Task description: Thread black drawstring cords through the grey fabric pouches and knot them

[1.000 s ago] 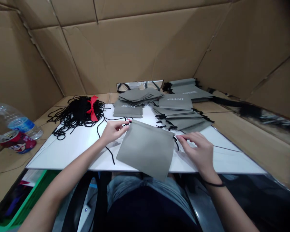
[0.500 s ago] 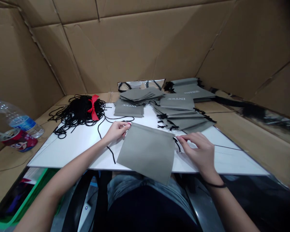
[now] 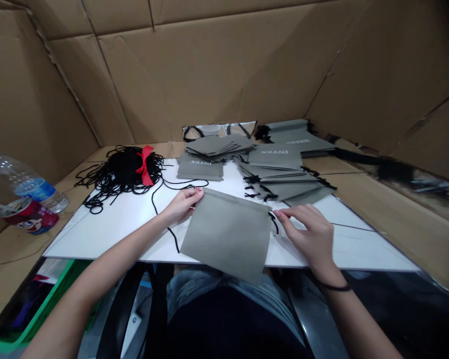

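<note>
A grey drawstring bag [image 3: 228, 234] hangs over the front edge of the white board, plain side up. My left hand [image 3: 183, 203] pinches its upper left corner between thumb and finger. At the upper right corner, my right hand [image 3: 309, 232] has thumb and fingertip pressed together on a black cord [image 3: 274, 222], whose short knotted end dangles beside the bag. Exactly what lies between those fingertips is partly hidden. A loose black cord [image 3: 174, 240] lies on the board left of the bag, partly behind my left hand.
A bundle of black cords [image 3: 121, 169] with a red ribbon [image 3: 144, 167] lies at back left. Grey bags without visible cords [image 3: 200, 169] are stacked at back centre, corded bags [image 3: 279, 174] at right. A bottle [image 3: 41, 189] and a can [image 3: 30, 215] stand left. Cardboard walls [image 3: 224, 70] enclose the board.
Almost nothing differs. Both hands stay at the bag's upper corners, and the bag keeps nearly the same place, with only a slight shift at its corners.
</note>
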{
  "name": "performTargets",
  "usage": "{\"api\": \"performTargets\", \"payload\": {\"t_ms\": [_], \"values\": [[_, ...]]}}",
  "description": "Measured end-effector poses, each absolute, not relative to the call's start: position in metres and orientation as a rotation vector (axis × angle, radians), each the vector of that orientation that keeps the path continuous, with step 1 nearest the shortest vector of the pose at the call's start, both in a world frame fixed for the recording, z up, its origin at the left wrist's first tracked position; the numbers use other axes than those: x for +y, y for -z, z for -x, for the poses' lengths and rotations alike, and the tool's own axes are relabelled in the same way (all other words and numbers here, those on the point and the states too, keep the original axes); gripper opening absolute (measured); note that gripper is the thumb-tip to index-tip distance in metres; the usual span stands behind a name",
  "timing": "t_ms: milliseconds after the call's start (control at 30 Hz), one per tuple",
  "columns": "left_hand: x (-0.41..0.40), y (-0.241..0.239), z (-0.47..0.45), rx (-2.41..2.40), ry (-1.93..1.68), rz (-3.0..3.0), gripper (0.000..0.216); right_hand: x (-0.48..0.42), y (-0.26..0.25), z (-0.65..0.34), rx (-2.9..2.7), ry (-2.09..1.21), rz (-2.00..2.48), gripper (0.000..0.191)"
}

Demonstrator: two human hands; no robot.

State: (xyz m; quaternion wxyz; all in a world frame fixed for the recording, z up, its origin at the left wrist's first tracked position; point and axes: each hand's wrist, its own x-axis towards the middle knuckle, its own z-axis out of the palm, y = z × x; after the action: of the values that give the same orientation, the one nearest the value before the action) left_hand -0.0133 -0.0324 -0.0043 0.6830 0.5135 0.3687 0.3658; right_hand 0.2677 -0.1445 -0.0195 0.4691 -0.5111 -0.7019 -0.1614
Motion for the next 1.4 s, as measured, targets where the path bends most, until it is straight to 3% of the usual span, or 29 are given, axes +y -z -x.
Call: {"api": "performTargets", "payload": {"t_ms": [900, 1400], "values": [[-0.026, -0.003, 0.025, 0.859, -1.203, -1.568, 0.03, -0.143, 0.022, -0.27, -1.668, 0.206, 1.249, 0.012], [-0.027, -0.002, 0.025, 0.786, -1.133, -1.204, 0.031, -0.143, 0.02, -0.265, -1.719, 0.159, 1.249, 0.014]]}}
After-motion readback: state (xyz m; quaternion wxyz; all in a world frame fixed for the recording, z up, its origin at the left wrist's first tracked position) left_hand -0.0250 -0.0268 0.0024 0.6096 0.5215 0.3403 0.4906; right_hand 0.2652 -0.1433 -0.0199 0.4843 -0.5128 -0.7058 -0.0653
